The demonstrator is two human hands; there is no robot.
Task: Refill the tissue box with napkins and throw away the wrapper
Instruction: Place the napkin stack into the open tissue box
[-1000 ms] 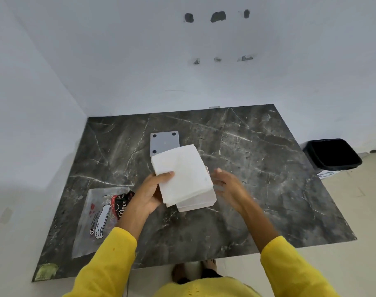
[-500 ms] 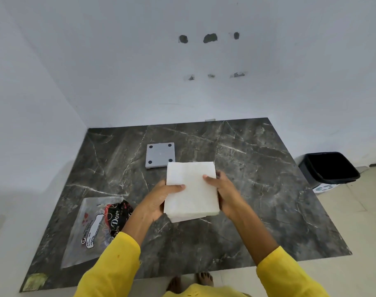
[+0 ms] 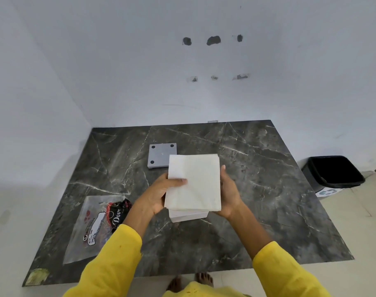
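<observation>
A thick white stack of napkins [image 3: 195, 183] is held over the middle of the dark marble table [image 3: 268, 200]. My left hand [image 3: 161, 191] grips its left edge with the thumb on top; my right hand [image 3: 227, 194] cups its right edge. Under the stack, a white box-like edge [image 3: 189, 215] shows; I cannot tell whether it is the tissue box or more napkins. A grey square lid with black dots [image 3: 160, 154] lies flat just behind the stack. The clear plastic wrapper [image 3: 97, 224] with red and black print lies flat at the table's front left.
A black bin [image 3: 332, 174] stands open on the floor to the right of the table. White walls close the table's back and left sides. My bare feet [image 3: 191, 284] show below the table's front edge.
The napkin stack, tilted a second ago, is now squared up and held level. My right hand has closed onto its right edge. The camera view has tilted.
</observation>
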